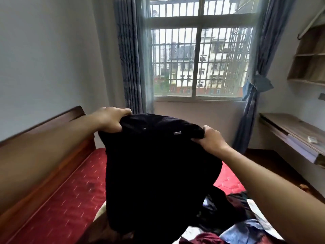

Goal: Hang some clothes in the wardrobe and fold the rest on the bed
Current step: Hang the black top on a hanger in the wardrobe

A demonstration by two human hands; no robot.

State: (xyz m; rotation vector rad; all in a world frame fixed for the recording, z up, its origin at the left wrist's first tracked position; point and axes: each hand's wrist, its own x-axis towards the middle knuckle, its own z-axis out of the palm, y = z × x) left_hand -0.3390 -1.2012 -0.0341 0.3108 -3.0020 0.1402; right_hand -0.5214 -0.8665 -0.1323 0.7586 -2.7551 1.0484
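I hold a black garment (158,169) up in the air over the bed (70,194), which has a red quilted mattress. My left hand (110,118) grips the garment's top edge at the left. My right hand (210,138) grips the top edge at the right. The cloth hangs down between my arms and hides the middle of the bed. A pile of other clothes (233,228), dark red, light blue and white pieces among them, lies on the bed at the lower right. No wardrobe is in view.
A dark wooden headboard (52,124) runs along the left wall. Ahead is a barred window (200,62) with blue curtains. On the right stand a wooden desk (295,132) with a small remote-like object on it and wall shelves (309,62).
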